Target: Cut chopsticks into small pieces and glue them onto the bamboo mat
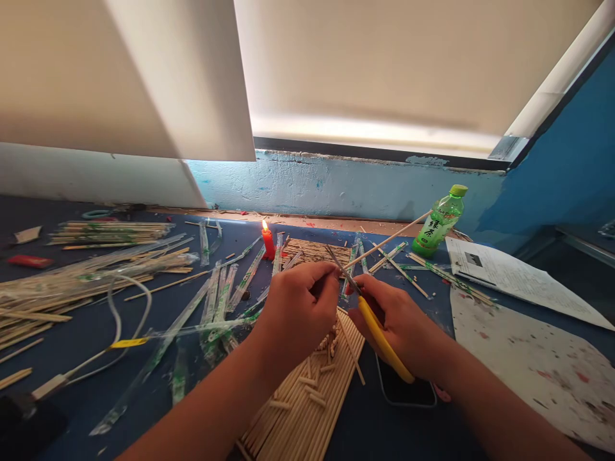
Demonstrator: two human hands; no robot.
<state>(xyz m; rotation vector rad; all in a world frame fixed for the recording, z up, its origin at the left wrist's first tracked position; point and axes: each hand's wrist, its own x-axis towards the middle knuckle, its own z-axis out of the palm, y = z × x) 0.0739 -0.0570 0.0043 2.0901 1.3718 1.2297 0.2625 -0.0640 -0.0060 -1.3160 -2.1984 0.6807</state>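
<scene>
My left hand (298, 307) is closed, its thumb and finger pinching the near end of a thin wooden chopstick (391, 239) that slants up to the right. Yellow-handled scissors (384, 339) are gripped in my right hand (408, 323). Their metal blades point up and left and cross the chopstick beside my left fingertips; whether they press on it I cannot tell. Below my hands lies a flat row of chopsticks (302, 435) set side by side. Several short cut pieces (314, 392) are scattered on top of it.
A lit red candle (268, 243) stands behind my hands, near a panel of sticks (314, 250). Clear plastic wrappers (216, 301) and loose chopsticks (106, 234) spread leftward, with a white cable (113, 314). At right are a green tea bottle (436, 221), papers (519, 275) and a phone (406, 390).
</scene>
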